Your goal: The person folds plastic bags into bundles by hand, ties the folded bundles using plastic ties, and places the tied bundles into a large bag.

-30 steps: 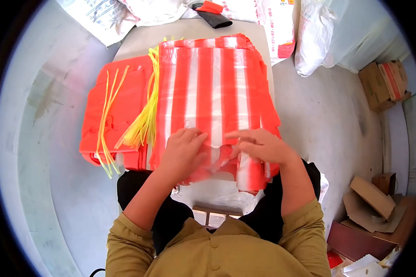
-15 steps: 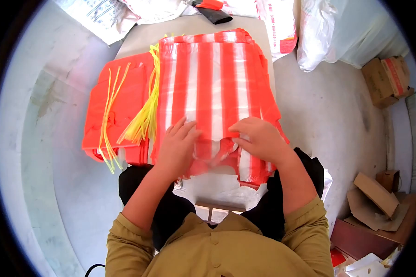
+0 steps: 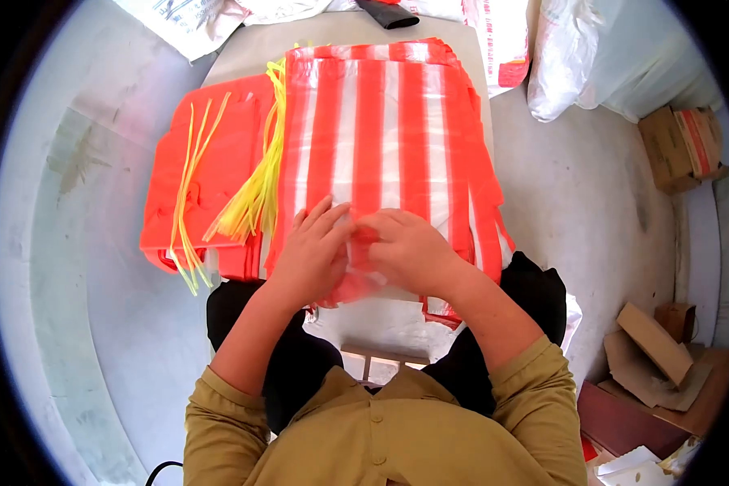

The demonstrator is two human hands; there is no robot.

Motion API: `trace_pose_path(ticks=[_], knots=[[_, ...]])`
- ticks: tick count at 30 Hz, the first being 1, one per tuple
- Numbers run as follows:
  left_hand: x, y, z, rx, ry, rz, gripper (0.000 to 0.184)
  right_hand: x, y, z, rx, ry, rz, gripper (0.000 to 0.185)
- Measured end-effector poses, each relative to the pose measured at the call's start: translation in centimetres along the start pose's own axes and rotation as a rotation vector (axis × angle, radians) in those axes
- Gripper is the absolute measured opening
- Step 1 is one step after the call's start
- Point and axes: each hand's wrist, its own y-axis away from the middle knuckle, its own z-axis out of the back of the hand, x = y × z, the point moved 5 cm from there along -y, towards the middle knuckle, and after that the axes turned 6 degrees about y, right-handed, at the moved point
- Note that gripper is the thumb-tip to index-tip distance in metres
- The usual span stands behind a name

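A thick stack of red-and-white striped plastic bags lies in front of me, its handle ends towards my lap. My left hand rests on the near left part of the top bag, fingers stretched out and slightly apart; its thumb is mostly hidden. My right hand is beside it, its fingers bent and closed on a gathered red part of the top bag near the handle cut-out. Between the hands the plastic is blurred by motion.
Left of the stack lie folded red bags and a bundle of yellow ties, with several loose ties on the red bags. White sacks stand at the far edge. Cardboard boxes are on the floor at right.
My right hand has moved left across the bag, close to my left hand, and its fingers have closed on the plastic. My left hand stays nearly in place. The view has shifted slightly.
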Motion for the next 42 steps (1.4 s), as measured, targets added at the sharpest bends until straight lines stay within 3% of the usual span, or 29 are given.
trace_pose_path(ticks=[5, 8, 11, 14, 17, 20, 23, 26, 29, 32, 34, 38, 42], knots=[[0.2, 0.2, 0.4, 0.049, 0.190, 0.004, 0.047, -1.7, 0.0, 1.1, -0.039, -0.403, -0.342, 0.006], [-0.4, -0.3, 0.5, 0.053, 0.139, -0.011, 0.039, -2.4, -0.3, 1.7, 0.010, -0.477, -0.415, 0.007], [-0.1, -0.2, -0.4, 0.072, -0.053, -0.055, 0.030, -1.1, -0.2, 2.1, 0.041, -0.299, -0.188, 0.007], [-0.4, -0.3, -0.2, 0.066, -0.008, -0.061, 0.020, -0.8, 0.1, 1.5, 0.075, -0.303, -0.178, 0.011], [0.1, -0.8, 0.2, -0.063, 0.196, -0.007, 0.008, -2.2, 0.3, 1.6, 0.001, -0.409, -0.288, 0.025], [1.2, -1.4, 0.7, -0.133, 0.593, 0.170, 0.006, -2.7, 0.1, 3.2, -0.068, -0.443, -0.264, 0.035], [1.4, -2.0, 1.3, -0.188, 0.679, 0.311, 0.006, -1.6, -0.4, 3.9, -0.082, -0.363, -0.244, 0.038], [1.2, -2.3, 1.5, -0.165, 0.711, 0.309, 0.006, -1.4, -0.9, 3.1, -0.076, -0.253, -0.215, 0.032], [1.8, -2.0, 0.8, -0.136, 0.716, 0.274, 0.014, -3.1, -0.2, 0.9, -0.130, -0.400, -0.368, 0.021], [2.5, -1.0, 1.2, -0.330, 0.778, 0.293, 0.024, -4.3, -0.4, 1.1, -0.191, -0.638, -0.621, 0.023], [3.9, 0.6, 1.4, -0.432, 0.891, 0.456, 0.026, -4.6, -0.4, 1.1, -0.195, -0.748, -0.665, 0.023], [5.4, 2.2, 2.3, -0.616, 0.704, 0.433, 0.032, -4.8, -0.4, 1.2, -0.221, -0.706, -0.668, 0.022], [7.1, 3.2, 1.1, -0.613, 0.957, 0.602, 0.044, -4.3, -0.6, 1.3, -0.190, -0.744, -0.683, 0.010]])
